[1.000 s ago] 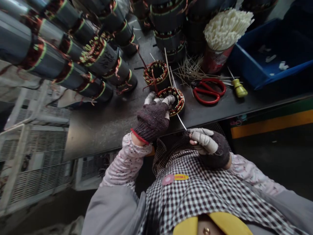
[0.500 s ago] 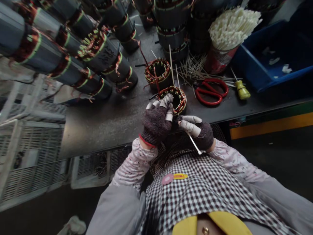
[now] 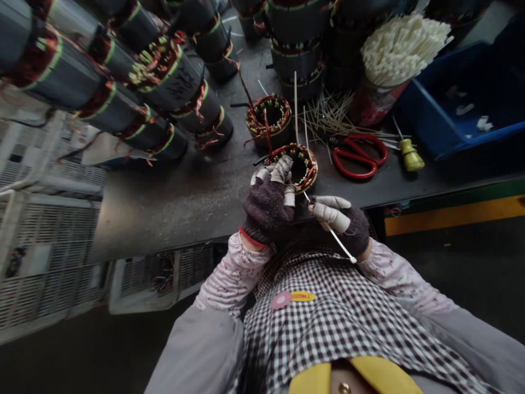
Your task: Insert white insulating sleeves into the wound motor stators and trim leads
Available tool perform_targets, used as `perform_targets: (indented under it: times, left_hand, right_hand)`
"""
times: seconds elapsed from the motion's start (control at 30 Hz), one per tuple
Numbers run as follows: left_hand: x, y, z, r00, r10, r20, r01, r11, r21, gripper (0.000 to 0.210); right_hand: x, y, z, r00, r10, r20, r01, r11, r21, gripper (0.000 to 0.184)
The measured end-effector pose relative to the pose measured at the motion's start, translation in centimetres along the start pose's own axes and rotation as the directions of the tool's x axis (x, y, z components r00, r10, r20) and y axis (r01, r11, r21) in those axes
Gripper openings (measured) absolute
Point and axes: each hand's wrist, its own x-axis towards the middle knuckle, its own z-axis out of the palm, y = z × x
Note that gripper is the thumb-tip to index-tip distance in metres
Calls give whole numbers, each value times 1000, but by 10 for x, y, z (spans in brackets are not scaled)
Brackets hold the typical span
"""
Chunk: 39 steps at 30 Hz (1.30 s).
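A motor stator (image 3: 308,174) with copper windings stands upright at the table's front edge. My left hand (image 3: 269,200), in a dark glove with white-taped fingers, grips the stator's left rim with its fingertips at the windings. Just right of the rim, my right hand (image 3: 342,219) pinches a white cable tie (image 3: 341,244). The tie's tip points at the stator's near rim and its head hangs toward my apron; whether the tip has entered the windings I cannot tell. Two other ties stick up from the stator's far side. Directly behind it sits a second stator (image 3: 268,117).
Red-handled scissors (image 3: 361,158), a yellow-handled awl-like tool (image 3: 410,155) and scattered cable ties (image 3: 328,112) lie to the right. Behind them are a can (image 3: 375,101) packed with white ties and a blue bin (image 3: 430,120). Stacked stators (image 3: 176,82) line the left and back.
My right hand has shifted slightly right, and the tie's pointed end now shows beyond my fingertips near the stator's rim. My left hand keeps its grip. The whole view has moved a little.
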Motion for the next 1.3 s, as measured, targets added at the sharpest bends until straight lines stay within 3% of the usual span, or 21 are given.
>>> perform_targets:
  times: [0.17, 0.37, 0.47, 0.6, 0.67, 0.73, 0.8, 0.9, 0.97, 1.03, 1.13, 1.2, 1.3]
  left_hand:
    - [-2, 1, 0, 999, 29, -36, -28, 999, 21, 51]
    - [-1, 0, 2, 999, 29, -37, -29, 1000, -5, 53]
    - [-1, 0, 2, 998, 32, -52, -32, 999, 2, 52]
    - [-2, -1, 4, 996, 29, -86, -30, 999, -14, 50]
    - [-5, -2, 6, 995, 19, -98, -22, 999, -27, 53]
    - [-7, -4, 9, 994, 14, -108, -19, 999, -39, 57]
    - [-7, -6, 11, 994, 15, -105, -19, 999, -44, 59]
    - [-5, -7, 10, 995, 26, -92, -29, 999, -34, 58]
    - [-2, -6, 10, 996, 25, -87, -28, 999, -26, 58]
    - [0, -4, 10, 997, 8, -82, -9, 1000, -18, 58]
    - [-2, 0, 12, 996, -30, -90, 30, 1000, 3, 59]
    - [-5, 5, 14, 993, -48, -103, 52, 998, 33, 58]
    - [-9, 11, 16, 993, -54, -105, 60, 997, 58, 54]
  right_hand:
    - [6, -5, 0, 990, 138, 31, -140, 987, 77, 33]
    - [2, -9, -3, 960, 281, 12, -281, 959, 31, 40]
    - [1, -1, -2, 982, 187, -7, -187, 982, -18, 40]
    - [15, 12, -16, 989, -115, -91, 89, 964, -250, 33]
    - [32, 12, -32, 970, -226, -94, 169, 894, -415, 30]
    - [54, 3, -51, 974, -222, -48, 145, 769, -623, 33]
    - [72, -11, -70, 994, -109, -27, 40, 571, -820, 44]
    - [87, -29, -94, 980, 83, -182, -199, 297, -934, 54]
    - [89, -35, -106, 939, 164, -304, -330, 171, -928, 54]
    - [87, -35, -115, 904, 213, -370, -398, 107, -911, 52]
    - [77, -30, -121, 865, 162, -474, -497, 153, -854, 54]
    - [67, -25, -121, 856, 59, -513, -505, 302, -809, 60]
    - [50, -19, -117, 891, -94, -445, -331, 536, -776, 57]
